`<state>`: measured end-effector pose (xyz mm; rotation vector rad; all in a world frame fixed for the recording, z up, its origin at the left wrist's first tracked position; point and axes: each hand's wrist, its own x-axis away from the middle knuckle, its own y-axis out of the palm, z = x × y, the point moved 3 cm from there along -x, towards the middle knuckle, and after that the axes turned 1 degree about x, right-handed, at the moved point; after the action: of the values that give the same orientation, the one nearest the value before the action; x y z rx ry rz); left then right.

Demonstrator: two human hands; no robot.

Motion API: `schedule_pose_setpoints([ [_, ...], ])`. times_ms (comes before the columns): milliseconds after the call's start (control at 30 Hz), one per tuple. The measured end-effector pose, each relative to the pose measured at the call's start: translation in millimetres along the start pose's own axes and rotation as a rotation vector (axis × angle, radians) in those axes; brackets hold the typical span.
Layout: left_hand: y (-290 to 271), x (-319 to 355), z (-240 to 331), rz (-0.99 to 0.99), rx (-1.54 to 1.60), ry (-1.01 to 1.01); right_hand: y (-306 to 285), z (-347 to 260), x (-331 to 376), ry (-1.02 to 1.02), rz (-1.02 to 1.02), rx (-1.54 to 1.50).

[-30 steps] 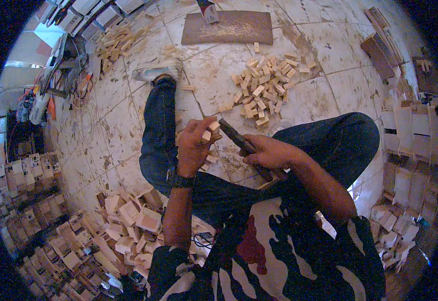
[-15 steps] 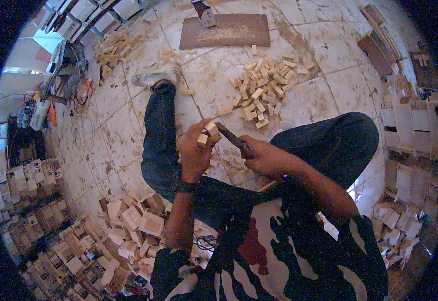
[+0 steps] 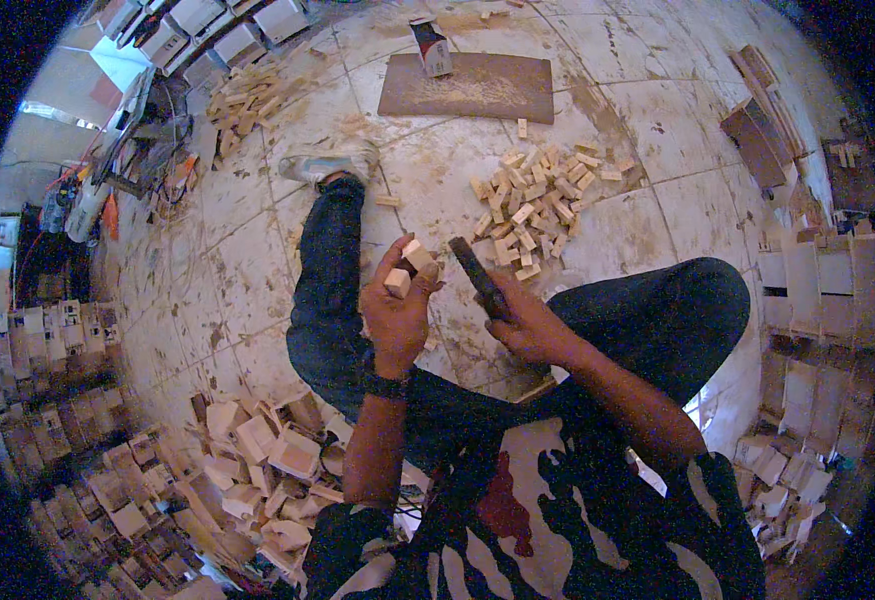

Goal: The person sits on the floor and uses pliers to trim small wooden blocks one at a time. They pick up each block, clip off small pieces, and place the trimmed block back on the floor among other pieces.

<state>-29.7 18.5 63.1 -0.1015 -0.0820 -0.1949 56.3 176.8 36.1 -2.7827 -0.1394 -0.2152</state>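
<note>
My left hand point(image 3: 395, 318) is closed around two small pale wooden blocks point(image 3: 416, 254), whose ends stick up between the thumb and fingers. In my right hand point(image 3: 532, 325) is a dark, flat file point(image 3: 475, 272), gripped at its lower end with the far end slanting up and left. A gap separates the tip of the file from the blocks. Both hands are above the floor between my bent legs. Beyond the right hand, on the tiles, lies a loose heap of similar small wooden blocks point(image 3: 525, 215).
A brown board point(image 3: 497, 90) with sawdust and a small upright carton point(image 3: 431, 48) lies at the far side. More wood pieces point(image 3: 247, 95) are heaped at far left, near power tools and cords point(image 3: 77, 215). Larger offcuts point(image 3: 277, 450) are piled at near left; stacked wood lines the right.
The file has drawn away from the blocks, to the right, where before its tip was against or very near them. The whole view has shifted slightly.
</note>
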Motion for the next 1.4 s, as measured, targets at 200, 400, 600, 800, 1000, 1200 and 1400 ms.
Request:
schedule_pose_setpoints([
  [200, -4.8, 6.1, 2.3, 0.076, -0.455, 0.315, -3.6, -0.3, 4.0, 0.331, -0.355, -0.432],
  [400, -8.2, 6.7, -0.3, 0.048, -0.395, 0.322, -3.3, -6.9, 4.6, 0.242, -0.350, -0.384],
  [600, -6.9, 6.0, -0.8, 0.022, -0.338, 0.249, -6.4, -13.2, 3.4, 0.125, -0.312, -0.290],
  [800, -4.6, 2.3, 0.0, 0.041, -0.340, 0.256, -6.1, -17.0, 5.3, 0.119, -0.311, -0.265],
  [1000, -7.4, 1.6, 2.4, 0.029, -0.347, 0.208, -5.0, -16.0, 6.7, 0.139, -0.296, -0.253],
  [1200, -9.0, -0.5, -5.4, 0.053, -0.035, 0.062, -4.7, -11.7, 7.7, 0.155, -0.297, -0.250],
  [1400, -11.5, 4.3, -9.1, 0.108, -0.305, 0.192, -6.5, -7.3, 5.4, 0.201, -0.282, -0.184],
])
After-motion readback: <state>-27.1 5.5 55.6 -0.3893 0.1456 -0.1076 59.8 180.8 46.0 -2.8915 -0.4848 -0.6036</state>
